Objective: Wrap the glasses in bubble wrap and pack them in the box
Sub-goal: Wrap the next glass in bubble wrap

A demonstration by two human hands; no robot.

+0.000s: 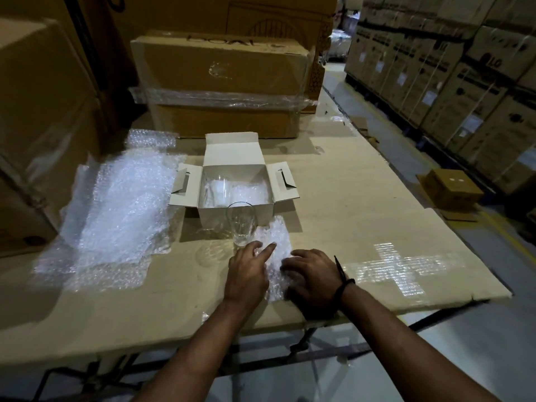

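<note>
Both hands lay flat on a wrap (275, 250) sheet near the tabletop's (362, 198) near edge: the left hand (246, 274) with fingers spread and forefinger out, the right hand (311, 274) palm down, neither gripping. An upright glass (240, 224) stood at the sheet's far left corner. Just beyond, the open box (236, 217) held another glass and wrap. More sheets (116, 210) lay left.

Bare forearms, no sleeves; dark cord bracelet (343, 285) on right wrist

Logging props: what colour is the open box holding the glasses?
White, inside and out; it shows clearly in the head view.
</note>
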